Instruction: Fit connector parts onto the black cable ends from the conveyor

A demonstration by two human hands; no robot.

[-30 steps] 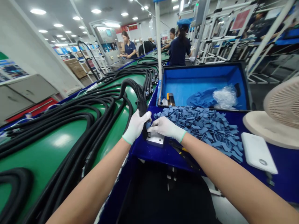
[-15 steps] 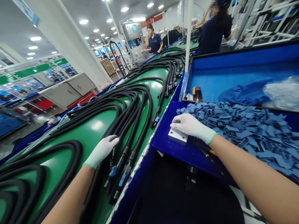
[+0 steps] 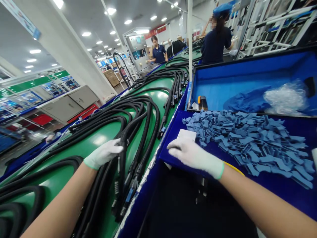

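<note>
A: What's the left hand (image 3: 104, 154) doing?

B: Its white-gloved fingers curl around a corrugated black cable (image 3: 122, 158), so the grip looks closed. The thumb is hidden, though. That cable lies among a bundle of others on a green curved conveyor (image 3: 97, 140), at the left of the scene.

A: And the right hand (image 3: 194, 156)?

B: Open, palm down and holding nothing. It rests on a blue-lined tray (image 3: 170, 150), with the fingers over the near edge of a white plate (image 3: 187, 135).

A: What's close by?

B: Just right of the plate, blue foam pieces (image 3: 245, 145) lie heaped on the tray. Beyond them stands a blue bin (image 3: 237, 82) holding a crumpled blue cloth (image 3: 247, 103) and a clear plastic bag (image 3: 284, 98).

A: Anyone else there?

B: Yes, a co-worker (image 3: 215, 44) in a dark top stands at the far end past the bin, and another person (image 3: 158, 51) stands farther along the conveyor, well apart.
</note>
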